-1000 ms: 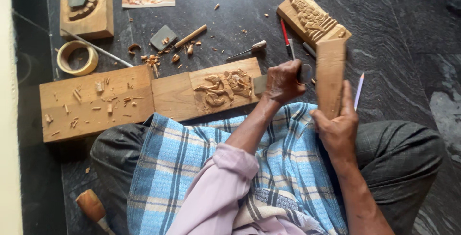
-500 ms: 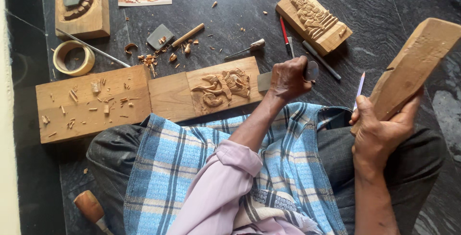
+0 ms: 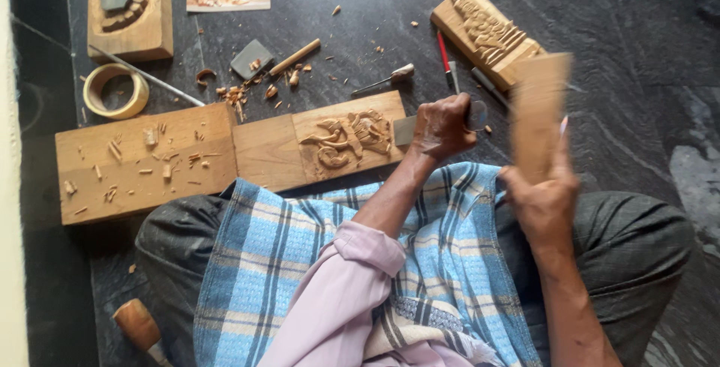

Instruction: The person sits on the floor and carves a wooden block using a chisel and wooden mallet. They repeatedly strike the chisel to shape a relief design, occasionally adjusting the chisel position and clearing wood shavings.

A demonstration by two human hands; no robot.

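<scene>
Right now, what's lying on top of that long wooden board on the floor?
Wood chips lie scattered on the long board's left half; a carved relief sits toward its right. The checked cloth covers its near edge, and the left hand hides its right end.

single head view, steeply downward and close over the lap, dark stone floor (image 3: 615, 22) ahead
</scene>
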